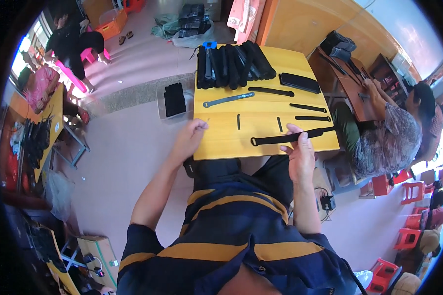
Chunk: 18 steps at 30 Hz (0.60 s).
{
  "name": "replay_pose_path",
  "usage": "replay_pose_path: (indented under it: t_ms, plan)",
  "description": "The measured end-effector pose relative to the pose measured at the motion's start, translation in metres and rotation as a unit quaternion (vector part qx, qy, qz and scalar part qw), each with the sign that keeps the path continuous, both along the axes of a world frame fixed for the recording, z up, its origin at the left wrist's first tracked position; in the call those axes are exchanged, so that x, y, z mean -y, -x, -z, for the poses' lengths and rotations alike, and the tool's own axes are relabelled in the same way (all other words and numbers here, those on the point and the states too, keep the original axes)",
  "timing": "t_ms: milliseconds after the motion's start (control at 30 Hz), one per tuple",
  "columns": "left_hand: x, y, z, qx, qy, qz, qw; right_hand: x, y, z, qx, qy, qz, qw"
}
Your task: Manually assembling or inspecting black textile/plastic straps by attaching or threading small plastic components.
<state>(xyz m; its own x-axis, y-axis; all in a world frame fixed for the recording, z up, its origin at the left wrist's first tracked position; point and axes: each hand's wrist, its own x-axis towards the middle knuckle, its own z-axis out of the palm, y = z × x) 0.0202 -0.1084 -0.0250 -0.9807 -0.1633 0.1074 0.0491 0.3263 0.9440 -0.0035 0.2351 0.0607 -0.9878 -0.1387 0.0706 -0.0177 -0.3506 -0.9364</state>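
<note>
My right hand (pixel 301 158) grips a black strap (pixel 276 139) between thumb and fingers above the near right of the yellow table (pixel 221 145). The strap lies crosswise, with a small ring at its left end. At the table's left edge, my left hand (pixel 190 136) is closed in a pinch; whatever it may hold is too small to make out. Two short black strips (pixel 238 122) lie apart between my hands. Beyond them are a grey strap (pixel 229 100), a longer black strap (pixel 270 92) and two short black straps (pixel 307 107) at the right.
Bundled black straps (pixel 234 66) fill the table's far side, beside a black case-like stack (pixel 300 82). A clear bin (pixel 163 105) with black straps stands left of the table. A person (pixel 389 132) works at a brown table (pixel 352 93) on the right.
</note>
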Motion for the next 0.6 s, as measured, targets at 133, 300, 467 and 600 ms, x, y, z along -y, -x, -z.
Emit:
replay_pose_path:
  t_ms: [133,300,467,600]
  plan:
    - [0.031,0.038,-0.005,-0.128,0.286,-0.064,0.947,-0.007,-0.002,0.001,0.025,-0.010,0.069,0.997]
    - [0.034,0.100,-0.016,-0.127,0.376,-0.083,0.914,-0.009,0.005,0.007,0.039,0.051,0.071,0.995]
    - [0.031,0.153,-0.001,-0.111,0.419,-0.057,0.899,-0.008,0.008,0.009,0.043,0.088,0.079,0.992]
    - [0.019,0.170,0.006,-0.107,0.437,-0.056,0.891,-0.010,0.008,0.016,0.051,0.110,0.078,0.990]
